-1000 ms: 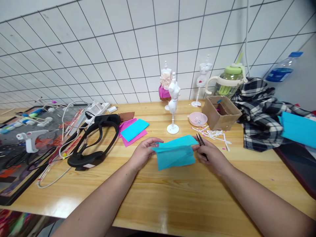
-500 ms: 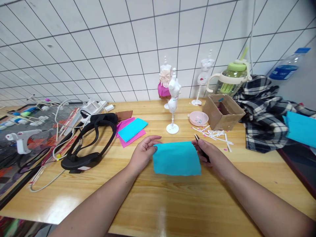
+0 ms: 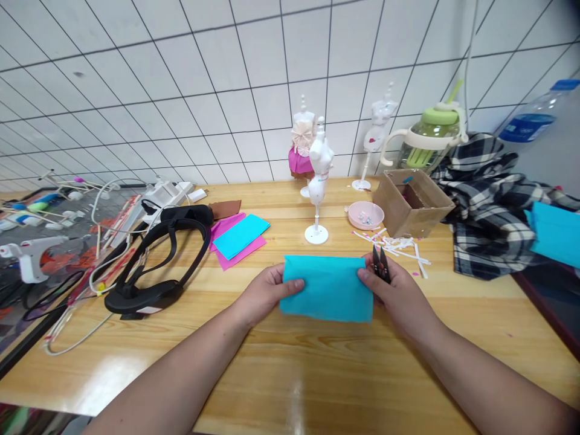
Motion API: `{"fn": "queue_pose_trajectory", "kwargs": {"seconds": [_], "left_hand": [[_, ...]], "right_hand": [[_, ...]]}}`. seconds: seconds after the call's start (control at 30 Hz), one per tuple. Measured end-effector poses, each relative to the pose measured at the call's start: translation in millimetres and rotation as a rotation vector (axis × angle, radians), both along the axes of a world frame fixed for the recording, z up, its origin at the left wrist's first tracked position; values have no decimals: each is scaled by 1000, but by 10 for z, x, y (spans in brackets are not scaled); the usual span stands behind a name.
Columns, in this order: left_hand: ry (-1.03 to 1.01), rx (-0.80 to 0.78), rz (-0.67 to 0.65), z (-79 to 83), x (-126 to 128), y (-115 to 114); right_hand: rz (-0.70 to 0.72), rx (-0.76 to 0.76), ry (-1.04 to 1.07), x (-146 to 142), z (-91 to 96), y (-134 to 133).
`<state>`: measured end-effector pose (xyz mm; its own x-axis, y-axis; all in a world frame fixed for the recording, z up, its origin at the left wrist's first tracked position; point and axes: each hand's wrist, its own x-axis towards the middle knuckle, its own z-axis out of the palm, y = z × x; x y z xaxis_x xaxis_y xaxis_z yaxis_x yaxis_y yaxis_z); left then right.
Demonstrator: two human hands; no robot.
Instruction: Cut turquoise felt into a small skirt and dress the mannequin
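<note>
A folded turquoise sheet (image 3: 328, 289) is held between both hands just above the wooden table (image 3: 290, 362). My left hand (image 3: 265, 293) pinches its left edge with thumb on top. My right hand (image 3: 396, 290) grips the right edge and also holds small black snips (image 3: 381, 266), blades pointing up and away. A white miniature mannequin (image 3: 319, 175) on a stand is just behind the sheet.
Pink and turquoise sheets (image 3: 238, 237) lie at the left rear beside a black headset (image 3: 158, 260). A pink dish (image 3: 365, 214), cardboard box (image 3: 412, 202), paper scraps (image 3: 401, 248), plaid cloth (image 3: 493, 205), jug (image 3: 430, 139) and two more mannequins stand behind. A glue gun (image 3: 27, 257) lies far left.
The turquoise sheet was half folded and raised, then flattened, and is now gripped at both side edges. The snips in my right hand swung to point upward.
</note>
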<state>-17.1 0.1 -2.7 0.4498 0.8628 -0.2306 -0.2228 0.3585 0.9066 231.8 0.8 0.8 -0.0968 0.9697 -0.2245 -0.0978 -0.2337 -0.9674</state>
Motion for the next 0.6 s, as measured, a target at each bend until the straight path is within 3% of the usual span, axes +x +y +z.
{"fn": "queue_pose_trajectory", "kwargs": {"seconds": [0.1,0.17,0.3,0.5,0.6], "left_hand": [[47,29,128,-11,6,-12],[86,67,204,-4,14,-16],[129,116,297,13,15,-8],[131,8,57,-7,-46,16],[185,40,88,-31,-51,17]], "right_hand": [[150,-74,36,-14,10,-7],[253,-43,-32,-33,7,-10],[300,-40,-70,-58,-21,-1],[208,-41,-18,-28,-27,8],[227,-135,28,-42,-16,-31]]}}
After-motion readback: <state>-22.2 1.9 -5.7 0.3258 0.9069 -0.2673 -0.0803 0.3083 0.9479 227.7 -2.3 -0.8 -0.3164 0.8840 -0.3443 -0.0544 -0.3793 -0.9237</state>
